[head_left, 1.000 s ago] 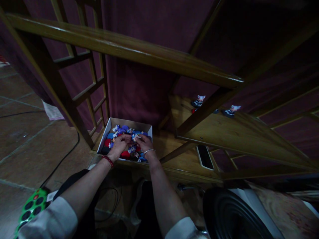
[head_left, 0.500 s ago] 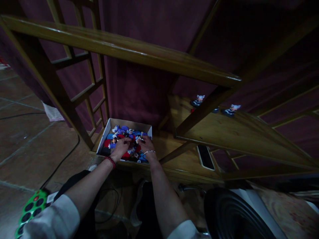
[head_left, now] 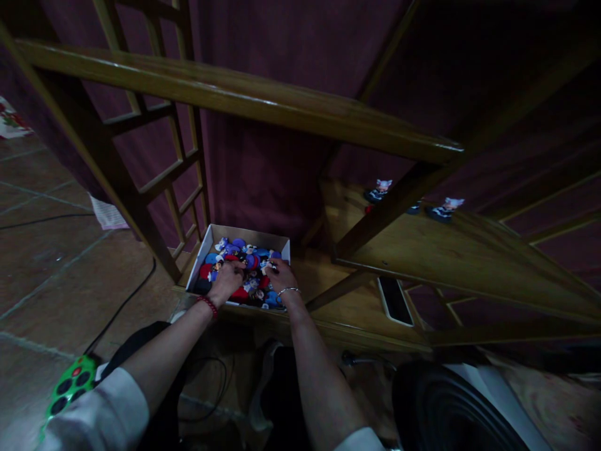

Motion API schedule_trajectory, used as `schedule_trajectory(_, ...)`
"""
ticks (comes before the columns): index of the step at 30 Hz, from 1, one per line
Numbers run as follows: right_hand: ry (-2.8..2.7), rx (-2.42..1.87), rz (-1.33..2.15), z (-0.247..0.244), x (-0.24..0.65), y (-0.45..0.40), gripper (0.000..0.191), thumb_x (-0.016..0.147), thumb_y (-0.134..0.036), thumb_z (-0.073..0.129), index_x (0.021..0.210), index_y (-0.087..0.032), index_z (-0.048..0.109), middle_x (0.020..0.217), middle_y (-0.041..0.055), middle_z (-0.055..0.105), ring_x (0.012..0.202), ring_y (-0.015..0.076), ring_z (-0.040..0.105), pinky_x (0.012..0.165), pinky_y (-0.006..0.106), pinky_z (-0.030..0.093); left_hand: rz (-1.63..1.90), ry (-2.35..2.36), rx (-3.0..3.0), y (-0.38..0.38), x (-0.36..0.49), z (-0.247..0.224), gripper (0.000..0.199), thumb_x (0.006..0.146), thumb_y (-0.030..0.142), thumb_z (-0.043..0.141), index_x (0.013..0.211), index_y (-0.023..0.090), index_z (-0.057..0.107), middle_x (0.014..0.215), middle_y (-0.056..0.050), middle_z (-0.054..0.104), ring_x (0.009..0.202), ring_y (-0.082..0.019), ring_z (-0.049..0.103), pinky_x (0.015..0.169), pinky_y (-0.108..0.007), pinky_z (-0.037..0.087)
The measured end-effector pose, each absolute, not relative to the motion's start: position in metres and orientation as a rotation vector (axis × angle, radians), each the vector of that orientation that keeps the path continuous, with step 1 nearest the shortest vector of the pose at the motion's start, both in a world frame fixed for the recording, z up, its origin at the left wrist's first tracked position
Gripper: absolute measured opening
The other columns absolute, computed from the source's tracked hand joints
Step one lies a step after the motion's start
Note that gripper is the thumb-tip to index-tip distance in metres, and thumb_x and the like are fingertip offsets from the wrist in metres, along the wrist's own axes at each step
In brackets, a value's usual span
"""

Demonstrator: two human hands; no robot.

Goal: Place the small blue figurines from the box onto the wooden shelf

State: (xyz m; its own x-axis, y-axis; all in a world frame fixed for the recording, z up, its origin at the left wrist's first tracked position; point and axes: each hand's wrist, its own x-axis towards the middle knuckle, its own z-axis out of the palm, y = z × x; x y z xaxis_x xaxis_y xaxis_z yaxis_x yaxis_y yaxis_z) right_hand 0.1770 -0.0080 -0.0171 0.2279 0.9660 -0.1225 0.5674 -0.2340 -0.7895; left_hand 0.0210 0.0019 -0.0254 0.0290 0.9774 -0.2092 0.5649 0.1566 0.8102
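Observation:
A shallow white cardboard box (head_left: 199, 262) sits on the low wooden shelf, filled with small figurines (head_left: 251, 283) on red, blue, purple and black round bases. My left hand (head_left: 228, 279), with a red bead bracelet at its wrist, is over the middle of the box. Its fingers are curled together among the figurines; what they grip is hidden. On the box's right side, my right hand (head_left: 283, 276) wears a silver bracelet. Its thumb and fingers close on a small whitish figurine (head_left: 267, 267), partly covered by the fingertips.
A wooden rail (head_left: 244, 97) crosses above the box. Several pale-haired figurines (head_left: 446, 209) stand on a higher wooden shelf (head_left: 422, 250). A phone (head_left: 395, 300) lies to the box's right. A green pad with dark round buttons (head_left: 70, 383) and cables are on the tiled floor.
My hands are slightly farther apart over the box, showing more figurines between them. The whole scene has shifted a little to the right as the camera moved.

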Motion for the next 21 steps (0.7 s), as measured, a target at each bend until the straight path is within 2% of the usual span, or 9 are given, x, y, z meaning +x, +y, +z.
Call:
schedule_trajectory(8, -1.383, -1.86, 0.866, -0.022, 0.177, -0.007, 0.027, 0.07, -0.022, 0.053, 0.096, -0.021, 0.059, 0.093, 0.0042, 0.061, 0.085, 0.0158, 0.057, 0.079, 0.029, 0.045, 0.677, 1.796, 1.734, 0.004, -0.002, 0.004, 0.028, 0.073, 0.016, 0.041, 0.091, 0.018, 0.063, 0.091, -0.006, 0.066, 0.082, -0.017, 0.06, 0.073, -0.024, 0.044)
schedule_trajectory(13, -1.384, -1.828, 0.858, -0.025, 0.179, -0.008, 0.025, 0.07, -0.022, 0.054, 0.094, -0.024, 0.059, 0.088, 0.002, 0.061, 0.082, 0.015, 0.057, 0.077, 0.029, 0.045, 0.454, 2.053, 1.916, 0.014, -0.02, 0.011, 0.034, 0.076, 0.017, 0.037, 0.103, 0.017, 0.058, 0.107, -0.012, 0.059, 0.09, -0.022, 0.059, 0.076, -0.028, 0.044)
schedule_trajectory(17, -1.406, -1.835, 0.831, -0.026, 0.18, -0.009, 0.025, 0.07, -0.023, 0.054, 0.095, -0.022, 0.059, 0.088, 0.0021, 0.061, 0.081, 0.0144, 0.057, 0.077, 0.028, 0.044, 0.096, 2.064, 2.026, 0.02, -0.023, 0.014, 0.032, 0.073, 0.016, 0.043, 0.101, 0.013, 0.057, 0.1, -0.016, 0.06, 0.09, -0.026, 0.059, 0.074, -0.032, 0.045)
schedule_trajectory(21, -1.409, -1.825, 0.873, -0.027, 0.182, -0.008, 0.028, 0.071, -0.025, 0.052, 0.098, -0.02, 0.058, 0.087, 0.0025, 0.061, 0.08, 0.0148, 0.057, 0.077, 0.029, 0.045, -0.054, 1.992, 2.117, 0.025, -0.022, 0.011, 0.028, 0.073, 0.018, 0.043, 0.096, 0.01, 0.058, 0.097, -0.017, 0.06, 0.092, -0.026, 0.058, 0.075, -0.033, 0.045)
